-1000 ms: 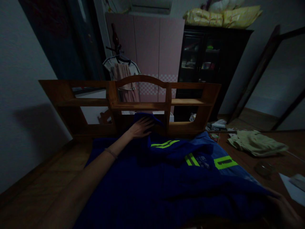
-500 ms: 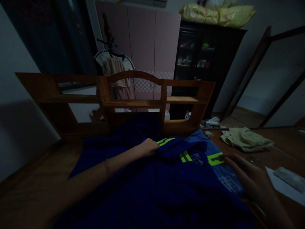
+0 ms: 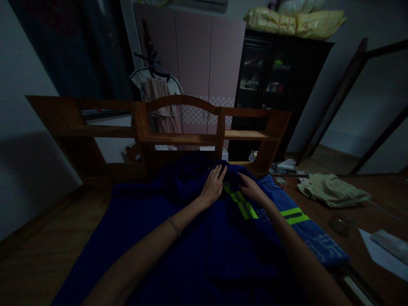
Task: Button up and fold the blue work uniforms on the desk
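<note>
A dark blue work jacket (image 3: 191,238) with neon yellow-green stripes lies spread out before me, its far part bunched up. My left hand (image 3: 214,183) rests on the bunched cloth, fingers stretched out and lying flat. Just right of it, my right hand (image 3: 253,188) has its fingers bent against the jacket's raised fold, thumb beneath, seemingly pinching the cloth. Between and below the hands runs a striped band (image 3: 244,206). A lighter blue printed piece (image 3: 321,242) with a neon band lies at the jacket's right side.
A wooden shelf unit (image 3: 181,138) stands along the far edge. To the right on the wooden surface are folded khaki cloth (image 3: 333,190), a glass jar (image 3: 341,224) and a white sheet (image 3: 379,250) with a packet on it. Clothes (image 3: 157,87) hang behind the shelf.
My left hand has let go of the cloth, opened and moved slightly right and up. My right hand has come left from the printed piece onto the jacket. The neon band there now shows longer.
</note>
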Demonstrator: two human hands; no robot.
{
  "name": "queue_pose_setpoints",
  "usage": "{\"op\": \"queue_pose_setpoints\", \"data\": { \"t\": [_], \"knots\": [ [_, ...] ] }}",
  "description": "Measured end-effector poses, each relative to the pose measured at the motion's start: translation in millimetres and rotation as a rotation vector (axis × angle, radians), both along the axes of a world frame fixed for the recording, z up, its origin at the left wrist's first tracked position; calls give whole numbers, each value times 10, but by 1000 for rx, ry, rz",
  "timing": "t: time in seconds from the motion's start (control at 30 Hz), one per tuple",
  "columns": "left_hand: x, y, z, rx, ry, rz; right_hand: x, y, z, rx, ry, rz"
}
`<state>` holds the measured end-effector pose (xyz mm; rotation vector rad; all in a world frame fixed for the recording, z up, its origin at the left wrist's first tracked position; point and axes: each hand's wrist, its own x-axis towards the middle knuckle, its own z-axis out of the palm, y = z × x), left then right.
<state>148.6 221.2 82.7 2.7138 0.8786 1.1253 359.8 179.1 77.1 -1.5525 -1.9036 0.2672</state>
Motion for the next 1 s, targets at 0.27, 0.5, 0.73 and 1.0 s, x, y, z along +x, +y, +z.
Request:
{"op": "queue_pose_setpoints", "data": {
  "t": [0.27, 0.5, 0.73, 1.0],
  "knots": [
    [158, -291, -614, -185, 25, 42, -6, -93, -581, 90, 187, -109],
    [314, 287, -656, -700, -295, 151, 90, -116, -437, -26, 550, -225],
    [404, 584, -551, -729, -292, 137, 254, -134, -455, 36, 176, -59],
    [430, 230, -632, -576, -281, 156, 366, -88, -604, 10, 104, -93]
  ]
}}
